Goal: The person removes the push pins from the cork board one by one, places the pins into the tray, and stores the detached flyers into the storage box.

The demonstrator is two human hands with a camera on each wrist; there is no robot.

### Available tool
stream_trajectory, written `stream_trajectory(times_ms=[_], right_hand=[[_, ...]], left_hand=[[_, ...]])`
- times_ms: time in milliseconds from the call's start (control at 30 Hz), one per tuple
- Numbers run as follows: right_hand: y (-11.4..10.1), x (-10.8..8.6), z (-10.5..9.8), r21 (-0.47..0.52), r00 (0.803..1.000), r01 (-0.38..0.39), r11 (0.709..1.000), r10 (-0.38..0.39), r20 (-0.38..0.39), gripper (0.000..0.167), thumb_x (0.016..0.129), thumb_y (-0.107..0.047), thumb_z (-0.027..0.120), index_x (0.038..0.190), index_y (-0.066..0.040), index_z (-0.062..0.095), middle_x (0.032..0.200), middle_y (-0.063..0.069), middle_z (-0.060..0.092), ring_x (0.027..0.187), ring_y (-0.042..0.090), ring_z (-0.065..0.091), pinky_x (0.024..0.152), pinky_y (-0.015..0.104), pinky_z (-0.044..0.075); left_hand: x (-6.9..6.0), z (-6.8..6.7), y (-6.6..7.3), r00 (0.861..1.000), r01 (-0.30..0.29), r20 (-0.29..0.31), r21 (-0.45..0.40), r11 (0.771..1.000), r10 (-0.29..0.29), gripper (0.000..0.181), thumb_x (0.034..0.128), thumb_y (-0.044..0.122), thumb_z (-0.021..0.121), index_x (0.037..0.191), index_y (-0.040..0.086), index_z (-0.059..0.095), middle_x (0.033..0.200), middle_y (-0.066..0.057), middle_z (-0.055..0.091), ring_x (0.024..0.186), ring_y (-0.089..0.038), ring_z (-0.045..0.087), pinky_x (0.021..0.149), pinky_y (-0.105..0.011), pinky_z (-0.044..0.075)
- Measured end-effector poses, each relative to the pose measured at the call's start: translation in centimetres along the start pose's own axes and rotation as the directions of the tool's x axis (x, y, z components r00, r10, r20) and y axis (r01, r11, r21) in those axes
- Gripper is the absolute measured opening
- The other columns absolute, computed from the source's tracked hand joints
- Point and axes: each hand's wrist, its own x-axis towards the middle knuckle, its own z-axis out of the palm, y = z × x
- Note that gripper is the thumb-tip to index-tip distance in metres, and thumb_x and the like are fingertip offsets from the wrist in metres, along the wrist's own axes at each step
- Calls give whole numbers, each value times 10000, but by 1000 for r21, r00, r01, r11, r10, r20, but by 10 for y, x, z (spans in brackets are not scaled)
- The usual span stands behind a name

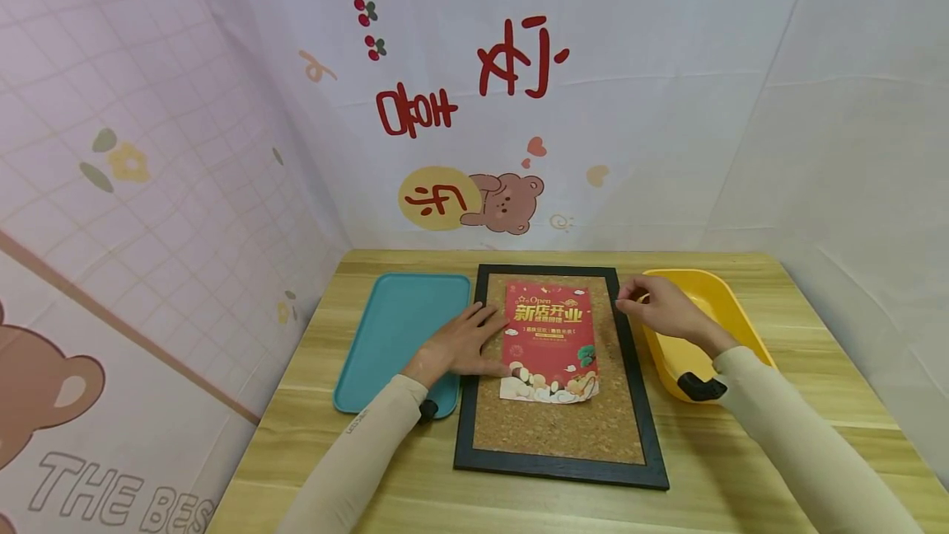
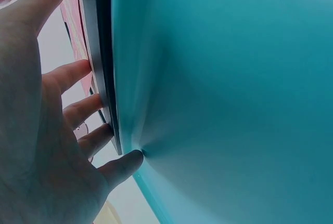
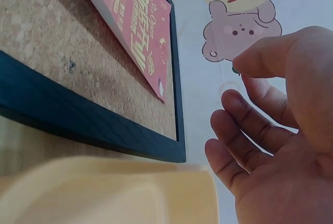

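A red poster (image 1: 549,336) with gold lettering lies on a cork board (image 1: 556,439) in a black frame. My left hand (image 1: 469,340) rests with spread fingers on the board's left side, fingertips at the poster's left edge. In the left wrist view the fingers (image 2: 78,76) reach over the black frame. Above the board's right edge, my right hand (image 1: 663,307) pinches a small green push pin (image 3: 235,70) between thumb and index finger; most of it is hidden. The poster's right edge (image 3: 132,60) stands slightly off the cork in the right wrist view.
A blue tray (image 1: 385,336) lies left of the board, close to its frame. To the right stands a yellow tray (image 1: 712,295), partly under my right forearm. The wooden table (image 1: 274,468) meets a printed white curtain (image 1: 630,105) at the back.
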Motion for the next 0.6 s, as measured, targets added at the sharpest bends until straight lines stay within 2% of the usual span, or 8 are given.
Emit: stream_trajectory(times_ms=[200, 600], right_hand=[[3, -3, -4, -7, 1000, -7, 1000, 7, -6, 112, 1133, -165, 696, 1070, -77, 728, 1024, 93, 734, 891, 197, 625, 793, 203, 589], [10, -10, -13, -10, 1000, -6, 1000, 6, -17, 134, 1133, -156, 697, 1119, -39, 760, 1104, 143, 771, 929, 145, 657, 826, 187, 604]], left_hand=[[0, 0, 0, 1000, -4, -2, -5, 1000, 4, 1033, 990, 752, 728, 1802, 241, 344, 1897, -132, 248, 1784, -421, 179, 1474, -615, 296], [0, 0, -1, 1000, -7, -3, -8, 1000, 7, 1033, 988, 757, 726, 1800, 244, 347, 1899, -130, 243, 1787, -414, 173, 1482, -604, 282]])
